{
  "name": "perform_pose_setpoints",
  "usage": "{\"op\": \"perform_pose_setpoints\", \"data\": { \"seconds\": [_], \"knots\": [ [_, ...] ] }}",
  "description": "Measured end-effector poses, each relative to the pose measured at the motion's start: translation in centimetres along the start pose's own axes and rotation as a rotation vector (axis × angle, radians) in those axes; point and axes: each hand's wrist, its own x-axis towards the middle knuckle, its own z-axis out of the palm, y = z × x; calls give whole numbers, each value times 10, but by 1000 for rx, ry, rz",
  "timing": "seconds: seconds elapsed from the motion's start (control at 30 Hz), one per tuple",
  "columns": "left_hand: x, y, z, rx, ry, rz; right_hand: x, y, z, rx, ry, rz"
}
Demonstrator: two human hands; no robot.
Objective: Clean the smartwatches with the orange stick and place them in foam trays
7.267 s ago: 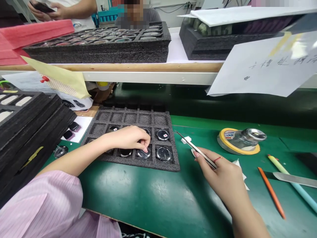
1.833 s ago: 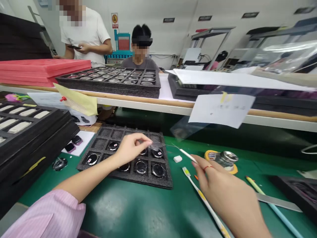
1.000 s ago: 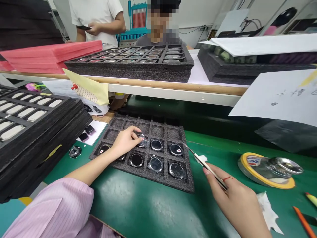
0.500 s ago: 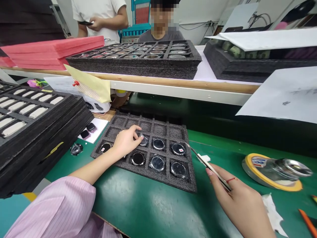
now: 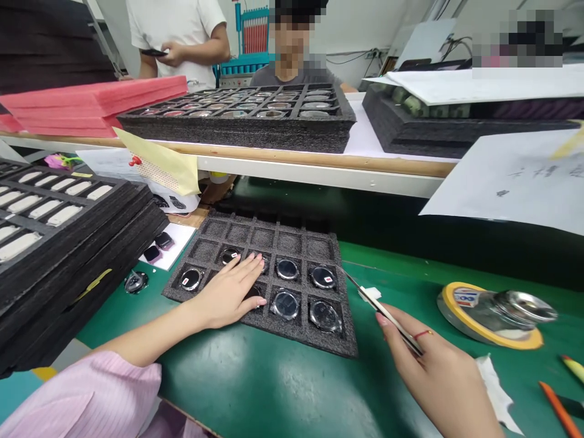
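A black foam tray [image 5: 296, 338] lies on the green table, with round watch heads in its two front rows and bare pockets behind. My left hand [image 5: 230, 294] rests flat across the tray, fingers stretched out, partly covering some watches. Beyond its fingertips shows a watch head [image 5: 287, 268]; another watch head [image 5: 191, 279] with a small sticker sits at the left. Right of the tray, my right hand [image 5: 433, 365] grips slim tweezers [image 5: 396, 325], their tips pointing toward the tray's right edge. A small white scrap [image 5: 374, 292] lies close to the tweezers.
Stacked black foam trays [image 5: 86, 249] stand at the left, beside a loose watch part [image 5: 135, 281]. A glass jar [image 5: 502, 316] and yellow tape roll [image 5: 456, 292] are on the right. A shelf [image 5: 328, 170] with more trays crosses above; two people are behind it.
My left hand has gone from curled fingers over a watch to lying flat, lower on the tray, uncovering a stickered watch in the second row. My right hand keeps the tweezers nearly still.
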Motion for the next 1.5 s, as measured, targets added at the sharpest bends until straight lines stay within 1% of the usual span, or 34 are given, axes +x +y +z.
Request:
{"op": "perform_pose_setpoints", "data": {
  "seconds": [0.07,0.17,0.27,0.37,0.43,0.47,0.53,0.57,0.63,0.7,0.77,0.83,0.87,0.93,0.97,1.0,1.07,1.13,1.23,1.37,1.43,1.5],
  "knots": [
    [0,-2,0,3,-42,-1,0,-2,1,14,34,4],
    [9,-1,-1,22,-30,-31,0,-7,0,30,48,-2],
    [14,3,-1,41,-22,-21,1,-12,-4,27,32,-12],
    [16,5,0,39,-40,-23,1,-15,-7,35,58,-26],
    [23,7,-7,35,-81,-58,1,-16,-8,33,70,-24],
    [29,9,-14,25,-102,-85,1,-16,-8,30,71,-20],
    [48,20,-35,-37,-94,-115,1,-16,-8,26,70,-13],
    [60,28,-48,-102,-46,-96,1,-16,-8,25,67,-14],
    [88,51,-76,-295,108,6,1,-15,-8,20,66,-19],
    [119,78,-100,-570,202,72,2,-15,-8,10,70,-26],
    [151,105,-117,-811,264,165,3,-14,-6,-2,70,-31],
    [182,127,-124,-947,326,255,4,-13,-5,-13,67,-34],
    [195,135,-125,-984,330,274,4,-12,-4,-18,64,-34],
    [215,148,-124,-1050,246,289,5,-11,-4,-23,62,-35],
    [220,151,-122,-1073,201,280,5,-10,-4,-23,64,-35],
    [222,153,-120,-1074,187,268,5,-9,-5,-20,69,-34],
    [218,153,-114,-1041,219,239,6,-8,-7,-7,92,-26],
    [206,148,-104,-1018,255,196,6,-7,-10,12,126,-7],
    [190,132,-88,-1049,226,98,6,-5,-16,49,188,24],
    [183,111,-70,-1042,246,20,6,1,-30,75,290,82],
    [181,105,-60,-1033,248,-3,3,2,-40,74,384,127],
    [176,104,-47,-1026,231,-27,-3,0,-50,66,550,159]
  ]
}}
